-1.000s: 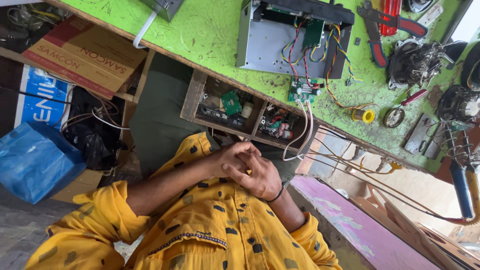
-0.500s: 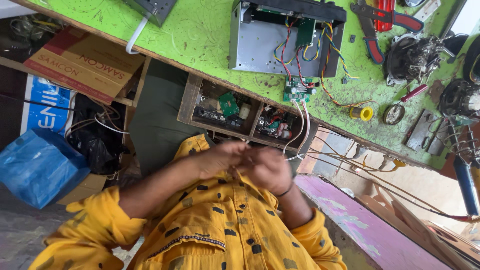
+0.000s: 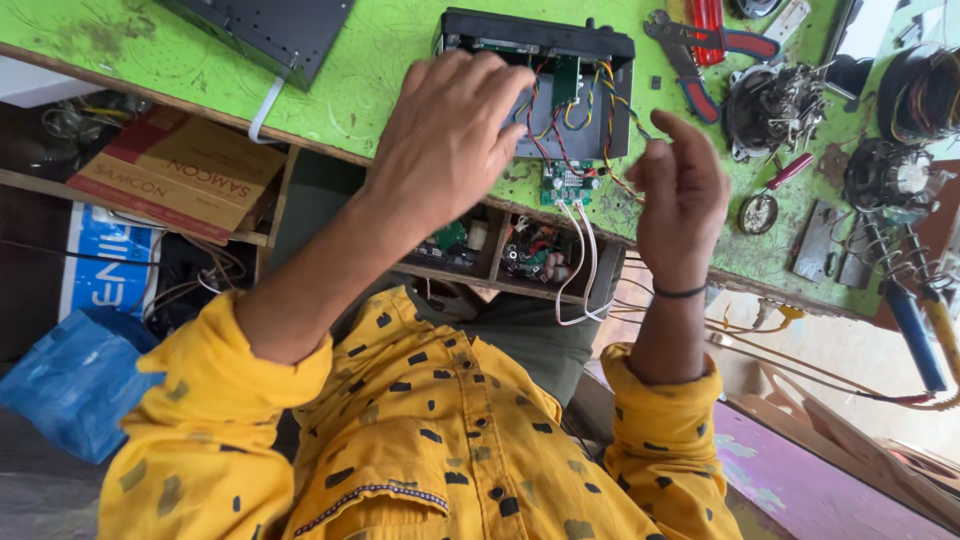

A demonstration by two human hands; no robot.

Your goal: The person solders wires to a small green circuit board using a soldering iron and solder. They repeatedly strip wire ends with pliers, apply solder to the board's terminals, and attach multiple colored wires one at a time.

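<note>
While the opened black electronics chassis (image 3: pixel 540 90) lay on the green desk (image 3: pixel 400 60), its lid was off and its coloured wiring (image 3: pixel 560 130) stood exposed. A small green circuit board (image 3: pixel 565 183) hung from those wires at the desk's near edge, with white leads (image 3: pixel 585 270) trailing down from it. The left hand (image 3: pixel 450 130) rested spread over the chassis's left part, fingers open and grasping nothing visible. The right hand (image 3: pixel 680 195) hovered just right of the chassis, loosely curled with forefinger and thumb near the yellow and red strands; whether it pinched a wire could not be told. Judged from this, disassembly was done and the wiring work was under way; the board remained unmounted and the case unclosed. Farther right lay red-handled pliers (image 3: pixel 710 45), wound coils (image 3: pixel 775 105) and a blue-handled tool (image 3: pixel 915 325). To the left sat a dark panel (image 3: pixel 270 30), and below the desk a cardboard box (image 3: pixel 175 180) and a blue bag (image 3: pixel 75 385).
</note>
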